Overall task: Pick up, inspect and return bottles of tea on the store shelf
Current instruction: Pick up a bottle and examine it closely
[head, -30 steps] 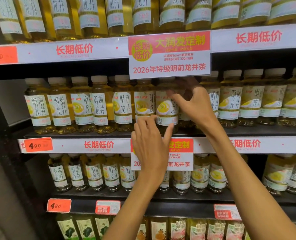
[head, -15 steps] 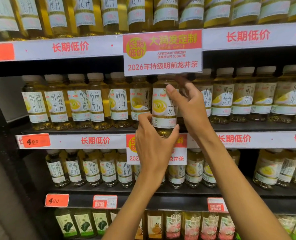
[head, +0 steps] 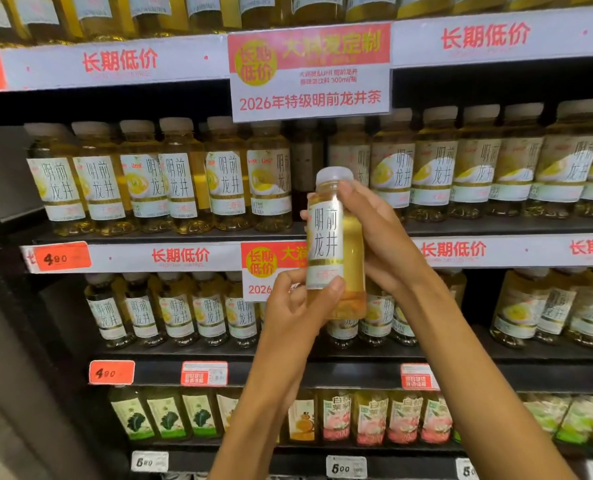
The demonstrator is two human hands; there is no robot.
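A bottle of yellow tea (head: 334,237) with a white cap and a white label is held upright in front of the shelves, clear of the row. My right hand (head: 379,237) grips its upper half from the right, fingers wrapped behind it. My left hand (head: 296,306) holds its bottom, thumb pressed on the lower label. Behind it, a dark gap (head: 305,161) shows in the middle shelf's row of like bottles (head: 225,181).
Rows of the same tea fill the shelves above and below (head: 177,313). A hanging red and white price sign (head: 310,72) overhangs the gap. Shelf edge strips (head: 180,256) carry red print and orange price tags (head: 63,258). Other drinks (head: 371,417) stand on the lowest shelf.
Both hands have drawn the bottle out of the middle shelf row and lowered it toward me. A gap is left in the row.
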